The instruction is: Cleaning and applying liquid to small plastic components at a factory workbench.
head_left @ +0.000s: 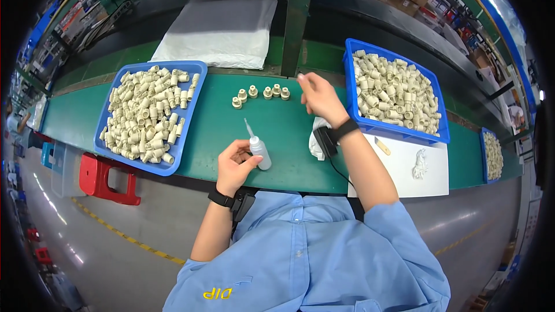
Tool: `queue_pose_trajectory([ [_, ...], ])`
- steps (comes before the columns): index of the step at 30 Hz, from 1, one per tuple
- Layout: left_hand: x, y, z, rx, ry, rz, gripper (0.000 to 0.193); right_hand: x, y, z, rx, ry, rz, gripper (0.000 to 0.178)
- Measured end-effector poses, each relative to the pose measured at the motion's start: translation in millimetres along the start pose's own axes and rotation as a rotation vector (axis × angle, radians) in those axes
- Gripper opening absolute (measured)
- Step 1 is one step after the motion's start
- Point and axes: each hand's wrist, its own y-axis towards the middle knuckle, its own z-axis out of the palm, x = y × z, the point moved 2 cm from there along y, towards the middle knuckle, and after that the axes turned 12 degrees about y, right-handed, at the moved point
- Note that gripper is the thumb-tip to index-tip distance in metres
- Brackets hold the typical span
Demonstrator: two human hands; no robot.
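My left hand (234, 166) is closed round a small translucent squeeze bottle (261, 154) with a thin needle-like nozzle, tilted up and to the left over the green tabletop. Ahead of it, several cream plastic fittings (253, 91) stand upright in two short clusters. My right hand (319, 99) is raised just right of these fittings, beside the blue bin, with thumb and fingers drawn together. Whatever its fingertips may hold is too small to make out. A crumpled white cloth (317, 140) lies below the right wrist, partly hidden by it.
A shallow blue tray (199, 78) heaped with cream fittings stands left; a deeper blue bin (348, 72) of fittings stands right. Nearer me are a white board (399, 182), a wooden-handled tool (382, 147) and crumpled white material (420, 163). A green post (296, 23) rises behind.
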Motion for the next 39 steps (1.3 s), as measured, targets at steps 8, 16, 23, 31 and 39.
queue_pose_trajectory([
  [8,-40.3,20.2,36.7,-0.093,0.066,0.096,0.029,-0.6,-129.5,-17.9,0.241,-0.320,-0.304,0.023],
  [16,-44.7,118.1,114.6,0.010,0.635,0.321,0.034,-40.5,-139.9,-41.1,-0.150,-0.443,-0.102,0.029],
  [23,-29.6,143.6,135.5,0.008,0.857,0.236,0.040,-57.7,-139.4,-53.6,-0.071,-0.339,-0.124,0.029],
  [31,-28.6,134.4,134.4,-0.042,0.914,0.230,0.041,-70.8,-136.9,-55.3,-0.111,-0.228,-0.117,0.017],
  [39,-70.6,129.4,81.1,-0.281,1.404,0.396,0.050,-69.0,-134.6,-57.6,-0.138,-0.221,-0.115,0.012],
])
